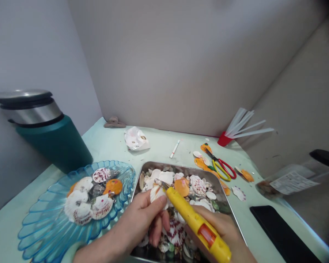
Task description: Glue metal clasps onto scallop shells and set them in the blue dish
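My left hand (145, 215) pinches a small whitish fan-shaped shell (155, 193) between thumb and fingers. In my right hand (222, 226) is a yellow hot glue gun (190, 213) with a metal nozzle and a reddish window in its body. Its nozzle points at the upper edge of the held shell; whether they touch, I cannot tell. Both hands are over a metal tray (230, 215) full of mixed shells. To the left, a blue clear scalloped dish (46, 215) bears several white, orange and speckled shells (82, 201).
A green bottle (55, 142) stands behind the dish. Further back lie a crumpled white packet (136, 138), a marker (175, 149) and a hair claw (114, 122). On the right are scissors (222, 166), a red cup (224, 139) of translucent sticks, a plastic bag (285, 180) and a black phone-like slab (282, 233).
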Demonstrator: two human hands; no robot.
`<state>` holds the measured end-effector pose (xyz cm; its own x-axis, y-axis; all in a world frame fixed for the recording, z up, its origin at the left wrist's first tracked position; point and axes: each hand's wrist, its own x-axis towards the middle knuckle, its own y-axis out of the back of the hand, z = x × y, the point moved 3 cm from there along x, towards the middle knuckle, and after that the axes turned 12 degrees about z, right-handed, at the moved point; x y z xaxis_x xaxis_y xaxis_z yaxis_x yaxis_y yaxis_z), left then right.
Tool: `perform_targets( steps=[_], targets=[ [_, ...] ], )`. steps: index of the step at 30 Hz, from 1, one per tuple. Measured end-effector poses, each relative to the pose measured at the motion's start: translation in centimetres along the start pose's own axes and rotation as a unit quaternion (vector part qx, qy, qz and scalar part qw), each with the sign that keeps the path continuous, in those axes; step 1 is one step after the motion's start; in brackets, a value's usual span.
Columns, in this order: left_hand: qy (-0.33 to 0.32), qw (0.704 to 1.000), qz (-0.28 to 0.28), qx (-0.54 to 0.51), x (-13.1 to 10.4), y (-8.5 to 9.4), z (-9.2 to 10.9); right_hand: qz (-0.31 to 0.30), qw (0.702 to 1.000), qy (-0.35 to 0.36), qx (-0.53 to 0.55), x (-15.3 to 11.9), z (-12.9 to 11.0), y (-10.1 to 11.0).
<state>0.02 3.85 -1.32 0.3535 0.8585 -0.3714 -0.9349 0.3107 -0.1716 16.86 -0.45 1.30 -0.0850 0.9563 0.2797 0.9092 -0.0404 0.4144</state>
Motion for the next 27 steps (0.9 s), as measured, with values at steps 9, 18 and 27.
perform_targets(
  steps=[9,18,27],
  targets=[
    [-0.014,0.998,0.062,-0.021,-0.52,0.32,0.83,0.031,0.999,0.008,-0.023,-0.46,0.59,0.12],
    [-0.011,0.998,0.068,-0.008,-0.52,0.32,0.8,0.061,0.998,-0.018,-0.031,-0.67,0.64,0.5],
    [-0.009,0.998,0.057,0.02,-0.75,0.28,0.86,0.11,0.991,-0.058,-0.048,-0.34,0.1,0.61]
  ],
)
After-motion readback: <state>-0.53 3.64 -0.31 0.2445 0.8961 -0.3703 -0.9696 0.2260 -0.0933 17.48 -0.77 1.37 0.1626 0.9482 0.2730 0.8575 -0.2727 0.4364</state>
